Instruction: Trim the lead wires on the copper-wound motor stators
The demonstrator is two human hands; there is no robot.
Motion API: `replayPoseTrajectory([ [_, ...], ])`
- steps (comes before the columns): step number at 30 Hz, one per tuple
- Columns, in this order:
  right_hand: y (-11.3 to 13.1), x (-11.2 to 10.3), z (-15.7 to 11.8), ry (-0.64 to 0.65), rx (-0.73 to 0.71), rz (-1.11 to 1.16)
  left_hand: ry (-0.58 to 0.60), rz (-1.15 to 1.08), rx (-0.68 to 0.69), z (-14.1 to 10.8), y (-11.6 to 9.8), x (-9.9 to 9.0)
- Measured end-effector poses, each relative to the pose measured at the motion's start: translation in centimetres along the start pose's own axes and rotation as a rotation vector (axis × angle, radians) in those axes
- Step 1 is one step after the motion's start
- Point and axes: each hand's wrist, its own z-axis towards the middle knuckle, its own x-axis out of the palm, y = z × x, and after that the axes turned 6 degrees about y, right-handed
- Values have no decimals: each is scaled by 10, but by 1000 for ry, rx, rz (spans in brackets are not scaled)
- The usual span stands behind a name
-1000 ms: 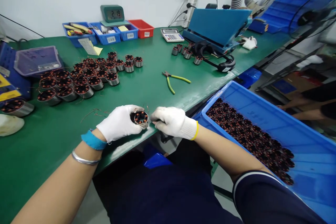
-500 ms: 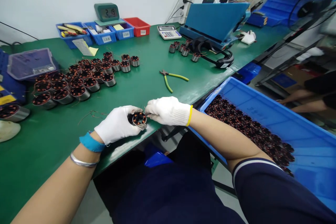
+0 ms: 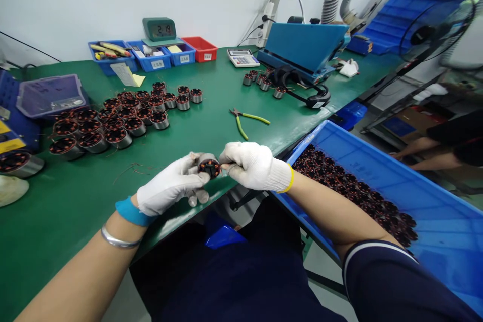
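My left hand (image 3: 171, 183), in a white glove, grips a motor stator (image 3: 209, 166) above the front edge of the green bench. The stator is a silvery ring with copper windings, tilted so its open face turns toward me. My right hand (image 3: 251, 163), also gloved, is closed in a pinch at the stator's right side. A thin wire seems to lie between its fingertips, though the glove hides most of it. Beyond the hands, pliers (image 3: 244, 119) with green handles rest spread on the bench. Loose wire scraps (image 3: 136, 168) lie left of the stator.
Several stators (image 3: 116, 137) stand grouped at the left, and a smaller group (image 3: 264, 83) sits by a black headset strap (image 3: 317, 98). A blue crate (image 3: 362, 153) of stators is at my right. Small bins (image 3: 156, 64) and a calculator (image 3: 242, 59) line the back. Another person's arms (image 3: 426, 153) show far right.
The stator has been raised and tipped, its face turning toward me. My left fingers have shifted around it. My right hand has moved slightly right, still pinched. The camera view has shifted a little.
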Motion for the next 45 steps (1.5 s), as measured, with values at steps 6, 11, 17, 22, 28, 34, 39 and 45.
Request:
replayPoseTrajectory([
  [6, 3, -6, -1, 133, 39, 94, -186, 322, 333, -9, -4, 12],
  [11, -3, -14, 5, 257, 155, 199, -226, 988, 663, -15, 3, 33],
  [17, 9, -23, 2, 163, 211, 15, -641, 436, 458, -3, 6, 25],
  [22, 20, -26, 3, 123, 213, -71, 90, -95, -176, 4, -1, 13],
  [28, 18, -26, 1, 162, 247, -64, -125, -181, 292, -8, -9, 20],
  [34, 22, -28, 5, 272, 101, -59, -432, 232, 259, -2, -6, 19],
  [39, 29, -34, 8, 267, 122, -275, -279, 550, 191, 3, -1, 19],
  [45, 18, -4, 9, 140, 308, 56, -439, 1202, 306, 10, 13, 16],
])
